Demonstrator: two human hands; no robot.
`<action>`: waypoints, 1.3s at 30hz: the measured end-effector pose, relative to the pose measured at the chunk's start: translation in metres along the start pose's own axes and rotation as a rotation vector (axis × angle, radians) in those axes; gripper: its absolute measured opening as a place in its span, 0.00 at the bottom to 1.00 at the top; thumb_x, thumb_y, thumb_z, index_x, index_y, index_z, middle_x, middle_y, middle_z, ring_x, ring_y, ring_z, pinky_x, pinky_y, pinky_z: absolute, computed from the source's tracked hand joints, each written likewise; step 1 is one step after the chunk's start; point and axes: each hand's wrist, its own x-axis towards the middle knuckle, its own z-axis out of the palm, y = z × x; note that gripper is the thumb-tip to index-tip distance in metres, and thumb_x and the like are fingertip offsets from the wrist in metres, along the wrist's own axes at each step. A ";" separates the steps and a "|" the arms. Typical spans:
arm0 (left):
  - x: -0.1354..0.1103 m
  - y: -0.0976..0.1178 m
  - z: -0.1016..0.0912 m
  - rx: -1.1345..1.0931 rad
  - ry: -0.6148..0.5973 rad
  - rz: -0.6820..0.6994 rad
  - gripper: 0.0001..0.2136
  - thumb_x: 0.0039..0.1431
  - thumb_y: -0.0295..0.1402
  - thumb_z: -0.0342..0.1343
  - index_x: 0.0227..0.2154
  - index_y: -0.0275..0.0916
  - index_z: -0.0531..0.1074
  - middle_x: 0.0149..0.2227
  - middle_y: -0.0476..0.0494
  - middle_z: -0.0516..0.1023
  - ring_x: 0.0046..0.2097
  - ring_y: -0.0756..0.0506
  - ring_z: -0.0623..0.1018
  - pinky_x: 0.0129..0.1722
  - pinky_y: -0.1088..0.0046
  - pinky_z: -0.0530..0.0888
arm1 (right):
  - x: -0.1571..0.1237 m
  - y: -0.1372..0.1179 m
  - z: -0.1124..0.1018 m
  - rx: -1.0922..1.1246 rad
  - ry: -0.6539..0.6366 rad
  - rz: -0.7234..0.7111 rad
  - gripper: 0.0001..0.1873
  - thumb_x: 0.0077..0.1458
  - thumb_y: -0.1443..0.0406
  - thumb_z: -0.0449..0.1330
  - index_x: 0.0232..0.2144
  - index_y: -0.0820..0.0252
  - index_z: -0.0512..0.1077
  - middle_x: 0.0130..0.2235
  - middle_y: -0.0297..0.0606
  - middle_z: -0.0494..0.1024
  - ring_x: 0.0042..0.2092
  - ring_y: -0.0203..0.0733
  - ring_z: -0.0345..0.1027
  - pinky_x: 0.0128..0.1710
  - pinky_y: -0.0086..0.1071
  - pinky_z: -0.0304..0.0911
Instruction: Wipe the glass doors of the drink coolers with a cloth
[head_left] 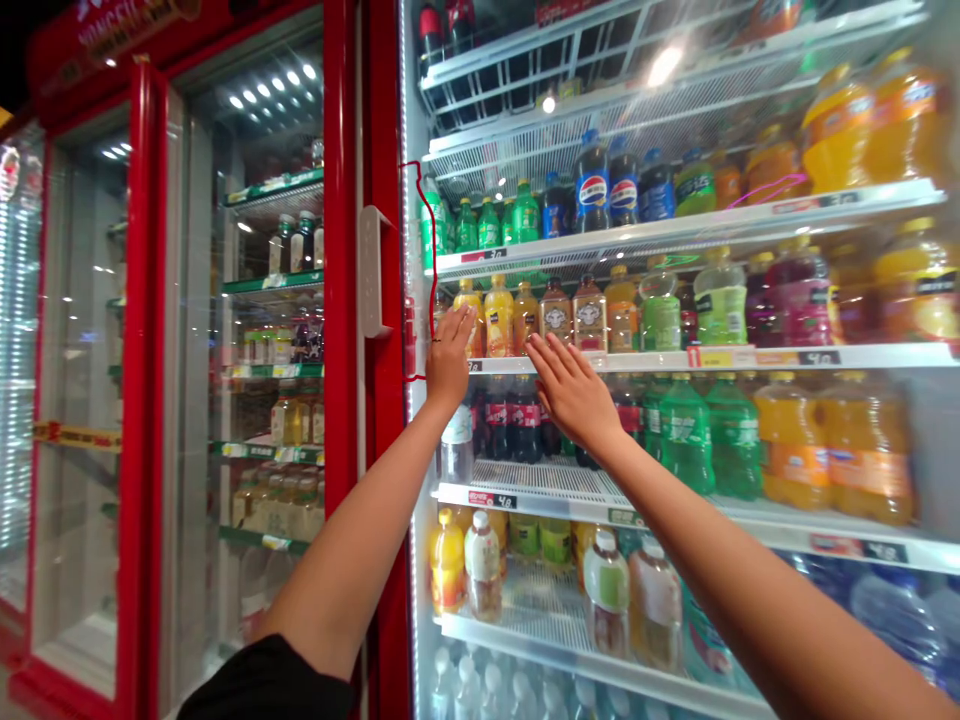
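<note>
Both my arms reach into an open drinks fridge. My left hand (448, 355) is at the left end of the middle shelf (750, 357), its fingers against a yellow juice bottle (470, 312); whether it grips the bottle I cannot tell. My right hand (571, 390) is flat with fingers stretched out and apart, just in front of the shelf edge, below small orange and brown bottles (556, 315). It holds nothing. Dark cola bottles (517, 415) stand behind it on the shelf below.
The fridge's red frame (384, 300) with a white handle (371, 270) stands left of my left hand. Further left is a closed glass-door fridge (255, 350). Large orange (825, 450) and green bottles (686, 430) fill the shelves to the right.
</note>
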 end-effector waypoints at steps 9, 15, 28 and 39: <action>-0.018 0.032 0.018 0.014 0.054 -0.056 0.36 0.68 0.15 0.41 0.73 0.52 0.63 0.73 0.50 0.70 0.78 0.45 0.61 0.78 0.51 0.63 | 0.001 0.000 0.001 -0.005 0.011 -0.008 0.45 0.75 0.64 0.48 0.78 0.53 0.21 0.80 0.41 0.50 0.79 0.49 0.48 0.77 0.53 0.53; -0.001 0.017 0.012 -0.036 0.090 -0.097 0.34 0.69 0.16 0.40 0.72 0.50 0.66 0.73 0.49 0.71 0.77 0.44 0.62 0.78 0.53 0.62 | 0.001 -0.002 0.000 -0.019 0.001 -0.005 0.45 0.75 0.64 0.48 0.78 0.54 0.19 0.80 0.40 0.51 0.80 0.49 0.47 0.76 0.54 0.55; -0.007 0.022 0.007 -0.034 -0.009 -0.028 0.36 0.67 0.14 0.40 0.72 0.48 0.65 0.73 0.48 0.70 0.78 0.45 0.61 0.78 0.54 0.61 | 0.000 0.000 -0.001 0.006 -0.012 0.003 0.44 0.75 0.63 0.47 0.79 0.52 0.22 0.80 0.38 0.47 0.80 0.48 0.45 0.78 0.53 0.51; -0.011 0.041 0.009 0.003 -0.077 0.017 0.38 0.66 0.14 0.42 0.75 0.51 0.59 0.74 0.49 0.68 0.78 0.45 0.59 0.78 0.54 0.61 | -0.005 0.012 -0.017 0.026 -0.096 -0.125 0.45 0.75 0.62 0.49 0.78 0.56 0.22 0.81 0.39 0.43 0.80 0.47 0.42 0.79 0.50 0.50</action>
